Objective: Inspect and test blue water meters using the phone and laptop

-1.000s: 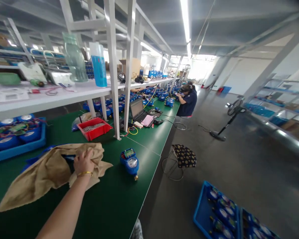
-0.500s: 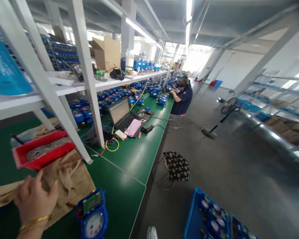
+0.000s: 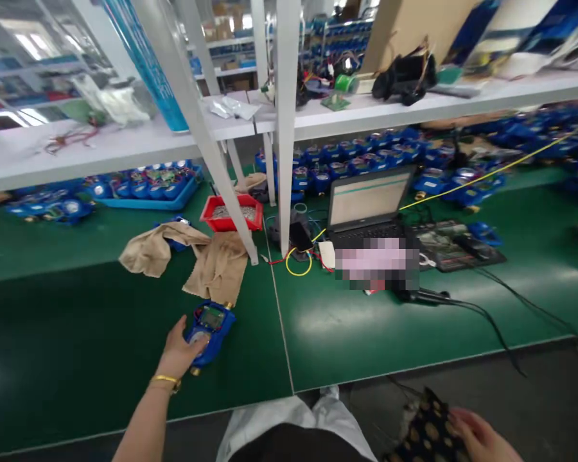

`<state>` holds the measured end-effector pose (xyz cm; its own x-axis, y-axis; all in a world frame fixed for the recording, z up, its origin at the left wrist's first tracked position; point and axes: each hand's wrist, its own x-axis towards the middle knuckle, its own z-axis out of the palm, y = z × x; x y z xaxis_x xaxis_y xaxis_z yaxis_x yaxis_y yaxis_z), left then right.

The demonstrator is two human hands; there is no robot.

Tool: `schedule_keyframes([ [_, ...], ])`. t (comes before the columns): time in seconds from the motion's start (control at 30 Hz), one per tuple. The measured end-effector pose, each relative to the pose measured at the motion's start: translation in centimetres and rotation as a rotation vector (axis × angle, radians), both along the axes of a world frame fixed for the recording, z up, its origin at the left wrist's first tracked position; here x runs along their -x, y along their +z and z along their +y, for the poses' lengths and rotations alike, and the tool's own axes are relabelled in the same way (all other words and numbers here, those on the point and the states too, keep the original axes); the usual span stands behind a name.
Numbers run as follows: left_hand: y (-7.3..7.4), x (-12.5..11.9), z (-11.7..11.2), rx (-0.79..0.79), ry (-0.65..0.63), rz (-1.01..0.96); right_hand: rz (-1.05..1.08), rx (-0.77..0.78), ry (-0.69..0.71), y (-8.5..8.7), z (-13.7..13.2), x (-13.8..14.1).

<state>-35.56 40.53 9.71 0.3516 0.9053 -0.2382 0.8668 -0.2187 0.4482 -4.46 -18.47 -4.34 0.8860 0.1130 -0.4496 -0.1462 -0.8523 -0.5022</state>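
From the head camera, the only view we had, our left hand [image 3: 179, 351] lay on the near end of a blue water meter [image 3: 209, 325] that sat flat on the green bench [image 3: 77, 333], fingers curled over its round dial face; we judged the hand to be closing on the meter's body, though we could not tell whether it had truly clasped it or merely rested there, and the meter had not left the bench. Our right hand [image 3: 479, 436] was low at the bottom edge of the frame, touching the dotted stool cushion [image 3: 426, 427] beside the bench; whether its fingers pinched the cloth or only pressed on it we could not tell. Just beyond the meter lay a tan cloth [image 3: 219, 266], crumpled and loose, touching nothing in our hands, with a second tan cloth [image 3: 157, 250] a little to its left draped over something blue. Behind these stood a red bin of small metal parts [image 3: 231, 215], and farther back a blue tray of meters [image 3: 149, 186] under the white shelf [image 3: 125, 144]. To the right sat an open laptop [image 3: 368, 208] with cables trailing off. As far as we could judge, the work stood at one meter lying apart from the cloths and under the hand, and many more still waiting in the trays.
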Motion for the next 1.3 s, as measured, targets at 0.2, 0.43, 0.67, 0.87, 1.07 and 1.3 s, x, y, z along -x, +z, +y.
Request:
schedule_keyframes([
  [0.2, 0.2, -2.8, -5.2, -0.139, 0.087, 0.237, 0.087, 0.13, 0.301, 2.8, 4.2, -13.0],
  [0.43, -0.7, -4.3, -6.6, -0.277, 0.102, 0.307, 0.097, 0.339, 0.592, 0.0, 6.7, -15.4],
  [0.67, -1.6, -9.7, -8.7, -0.333, -0.028, 0.263, 0.14, 0.456, 0.672, 0.5, 7.2, -16.2],
  [0.87, -1.9, -14.8, -10.8, -0.45, -0.127, 0.216, 0.137, 0.47, 0.618, 0.6, 7.8, -16.3],
  [1.07, -2.1, -16.2, -12.1, -0.473, -0.039, 0.248, 0.106, 0.431, 0.635, -0.3, 7.3, -16.3],
  [1.3, -2.2, -16.2, -13.4, -0.435, 0.113, 0.247, 0.028, 0.365, 0.633, -2.5, 6.0, -16.7],
])
